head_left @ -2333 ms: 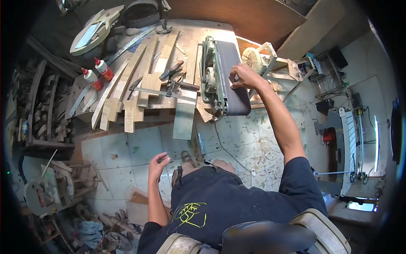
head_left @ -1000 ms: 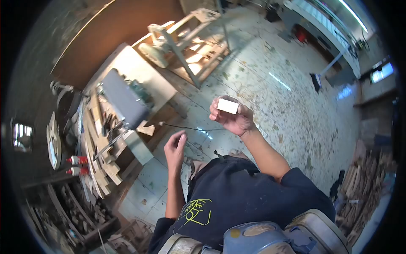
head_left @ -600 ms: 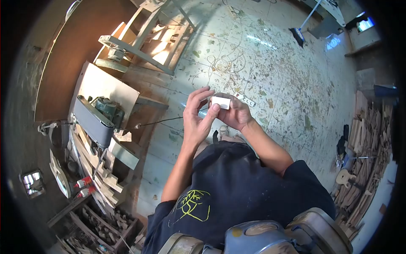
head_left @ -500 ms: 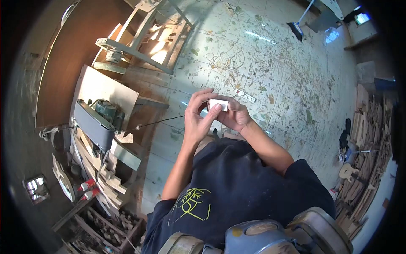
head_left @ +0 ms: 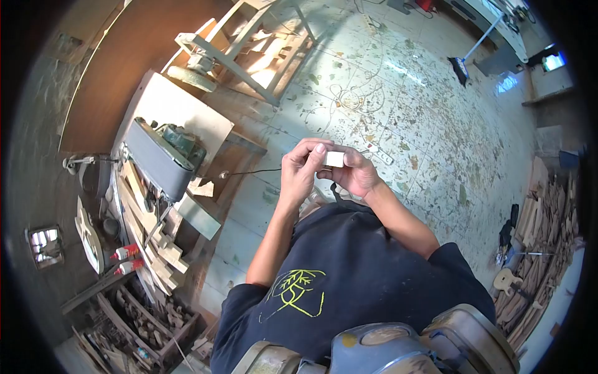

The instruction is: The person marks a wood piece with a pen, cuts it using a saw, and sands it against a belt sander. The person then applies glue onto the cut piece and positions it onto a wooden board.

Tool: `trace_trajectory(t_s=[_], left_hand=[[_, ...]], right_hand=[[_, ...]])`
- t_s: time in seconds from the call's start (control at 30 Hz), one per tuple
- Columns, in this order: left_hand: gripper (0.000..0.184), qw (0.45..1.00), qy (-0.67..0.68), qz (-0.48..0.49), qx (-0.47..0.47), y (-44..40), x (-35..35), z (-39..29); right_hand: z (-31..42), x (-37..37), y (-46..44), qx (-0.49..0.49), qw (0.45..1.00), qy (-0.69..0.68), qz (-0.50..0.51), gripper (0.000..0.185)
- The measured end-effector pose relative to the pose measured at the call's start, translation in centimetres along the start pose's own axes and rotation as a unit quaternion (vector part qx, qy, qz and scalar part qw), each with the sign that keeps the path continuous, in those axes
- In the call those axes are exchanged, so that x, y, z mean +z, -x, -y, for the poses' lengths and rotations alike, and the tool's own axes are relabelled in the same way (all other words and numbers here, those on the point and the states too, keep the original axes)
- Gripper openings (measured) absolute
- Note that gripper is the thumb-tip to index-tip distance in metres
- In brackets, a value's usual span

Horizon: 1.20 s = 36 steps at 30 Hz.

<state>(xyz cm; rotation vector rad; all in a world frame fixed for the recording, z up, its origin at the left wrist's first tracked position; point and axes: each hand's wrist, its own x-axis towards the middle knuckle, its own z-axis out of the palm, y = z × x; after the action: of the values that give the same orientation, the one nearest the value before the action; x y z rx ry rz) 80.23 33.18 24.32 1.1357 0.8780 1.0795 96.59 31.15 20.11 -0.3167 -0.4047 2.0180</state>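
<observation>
A small white rectangular block (head_left: 334, 159) is held up in front of my body, its flat face toward me. My left hand (head_left: 301, 171) is closed on the block's left end, the thumb pressed along its edge. On the other side, my right hand (head_left: 360, 176) grips the right end between thumb and fingers. Most of the fingertips behind the block are hidden. Both forearms reach out from a dark T-shirt (head_left: 374, 268) with a yellow-green print.
To the left stands a belt sander (head_left: 159, 159) beside a pale board (head_left: 180, 112). Wood offcuts (head_left: 146, 224) and red-and-white bottles (head_left: 128, 252) lie below it. A power strip (head_left: 381, 153) and coiled cord (head_left: 352, 100) rest on the littered floor. Timber is stacked at right (head_left: 545, 230).
The view has shifted, so the surroundings sit farther right. The block has turned slightly in my hands, and my left thumb has moved from its face to its left edge.
</observation>
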Motion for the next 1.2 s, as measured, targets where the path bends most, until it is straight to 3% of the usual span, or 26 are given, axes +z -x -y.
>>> trace_trajectory(t_s=[0.1,0.13,0.23,0.27,0.37,0.47,0.67,0.87,1.07,1.2], left_hand=[[0.029,1.000,-0.008,-0.028,0.005,0.5,-1.5,0.3],[0.030,0.999,-0.005,-0.035,-0.004,0.8,-2.0,0.3],[0.034,0.997,0.019,-0.078,-0.013,1.2,-2.1,0.0],[0.037,0.996,0.036,-0.087,0.008,1.1,-2.2,0.7],[0.036,0.987,0.120,-0.094,-0.050,1.3,-2.8,1.3],[0.037,0.978,0.182,-0.063,-0.081,1.6,-3.4,1.5],[0.033,0.975,0.182,-0.029,-0.123,1.4,-4.8,1.8],[0.025,0.983,0.130,-0.022,-0.130,1.5,-5.2,0.9],[0.022,0.975,0.157,-0.018,-0.158,1.7,-6.3,2.0],[0.024,0.966,0.205,-0.008,-0.156,2.3,-6.4,1.8]], right_hand=[[-0.5,1.2,-1.1,0.018,0.998,0.056,-0.025,0.054],[-0.4,1.7,-1.5,0.028,0.998,0.058,-0.019,0.044],[-1.0,3.0,-2.4,-0.034,0.968,0.241,-0.057,0.038],[-0.8,3.7,-2.3,-0.040,0.958,0.275,-0.072,0.037],[-0.8,5.0,-2.4,-0.071,0.936,0.335,-0.082,0.041],[-1.2,4.7,-2.5,-0.152,0.875,0.455,-0.072,0.045],[-1.2,6.0,-2.2,-0.184,0.756,0.615,-0.126,0.057],[-1.3,6.4,-2.0,-0.187,0.714,0.658,-0.150,0.069],[-1.5,6.9,-1.8,-0.219,0.672,0.695,-0.134,0.066],[-1.3,7.2,-1.5,-0.203,0.699,0.678,-0.104,0.065]])
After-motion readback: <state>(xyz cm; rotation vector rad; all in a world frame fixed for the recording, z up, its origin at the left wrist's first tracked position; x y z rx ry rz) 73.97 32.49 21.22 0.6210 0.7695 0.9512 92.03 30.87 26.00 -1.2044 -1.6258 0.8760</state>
